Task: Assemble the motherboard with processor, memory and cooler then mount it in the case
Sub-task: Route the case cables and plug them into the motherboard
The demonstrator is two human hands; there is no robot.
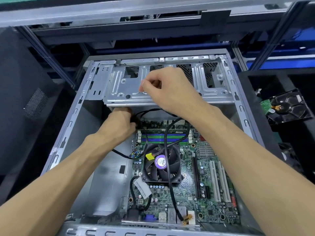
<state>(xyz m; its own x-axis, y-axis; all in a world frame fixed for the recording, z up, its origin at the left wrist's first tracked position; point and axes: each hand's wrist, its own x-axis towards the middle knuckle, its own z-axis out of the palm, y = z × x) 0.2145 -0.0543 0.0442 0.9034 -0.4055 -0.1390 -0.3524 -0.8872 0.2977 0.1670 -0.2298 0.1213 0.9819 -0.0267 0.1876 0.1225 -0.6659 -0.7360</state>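
Head view. Motherboard (196,193): lies flat inside the open case (71,126), right of centre, filling the floor toward the near edge. Cooler (162,165): black fan with purple hub label, seated mid-board; a black cable (167,167) crosses over it. Memory (165,138): blue and green slots just beyond the cooler. White slots (219,181): on the board's right. Left hand (122,123): closed at the board's far-left corner, under the edge of the drive cage (170,82), among black cables; whether it holds one cannot be told. Right hand (168,89): above the cage, thumb and forefinger pressed together; anything pinched is too small to tell. Hard drive (288,106): outside the case, on a black tray at right.
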